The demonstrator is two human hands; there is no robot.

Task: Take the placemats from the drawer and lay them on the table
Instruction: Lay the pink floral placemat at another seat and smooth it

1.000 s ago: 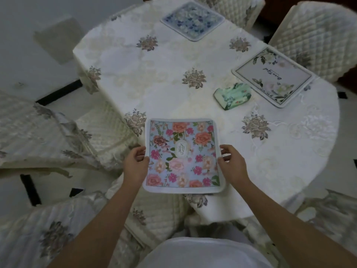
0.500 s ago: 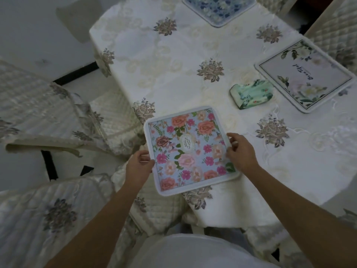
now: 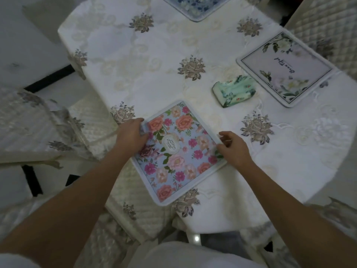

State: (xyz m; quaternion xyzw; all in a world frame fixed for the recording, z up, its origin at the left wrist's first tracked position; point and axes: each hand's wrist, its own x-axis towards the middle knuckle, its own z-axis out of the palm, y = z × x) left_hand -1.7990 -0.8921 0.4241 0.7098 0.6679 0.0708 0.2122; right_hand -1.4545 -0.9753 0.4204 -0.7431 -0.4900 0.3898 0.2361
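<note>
Since the earlier frame the flowered placemat [image 3: 179,155] has turned more, so that one corner now points toward the person, and the left hand [image 3: 131,135] has gone up along its edge toward the far left corner.

Nearest to the person, a padded chair [image 3: 123,190] stands under the table edge. Just behind it the flowered placemat lies flat on the near edge of the table [image 3: 154,74], and its near corner reaches about to the rim of the tablecloth.

The left hand holds the left edge of this placemat, close to the far left corner, with the fingers curled over the white border. The right hand [image 3: 234,149] is at the right corner, with the thumb and curled fingers pinching the border there. The placemat so lies between the two hands, and both arms reach to it from below.

Farther on, a green packet [image 3: 234,90] lies on the cloth, apart from the flowered placemat. Just beside it to the right lies a white placemat [image 3: 286,68] with leaves and dark lettering. At the far edge a blue placemat [image 3: 197,6] is cut by the frame. A second padded chair [image 3: 328,22] stands behind the right side.
</note>
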